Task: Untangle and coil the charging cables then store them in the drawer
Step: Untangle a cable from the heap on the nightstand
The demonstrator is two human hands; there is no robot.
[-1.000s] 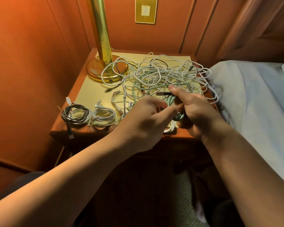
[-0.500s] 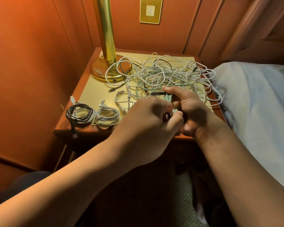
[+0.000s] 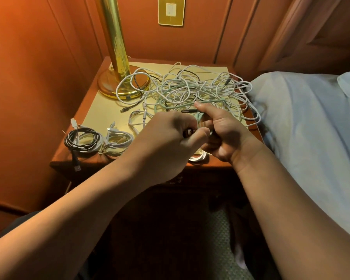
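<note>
Currently mid-coil: our right hand (image 3: 224, 132) grips the mint-green cable (image 3: 199, 118) loops, left hand (image 3: 170, 142) pinches its plug (image 3: 189, 131); next we'd tuck the end in, probably.

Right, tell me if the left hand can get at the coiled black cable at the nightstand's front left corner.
Probably yes: the coiled black cable lies uncovered, but the left hand must first release the mint-green cable.
</note>
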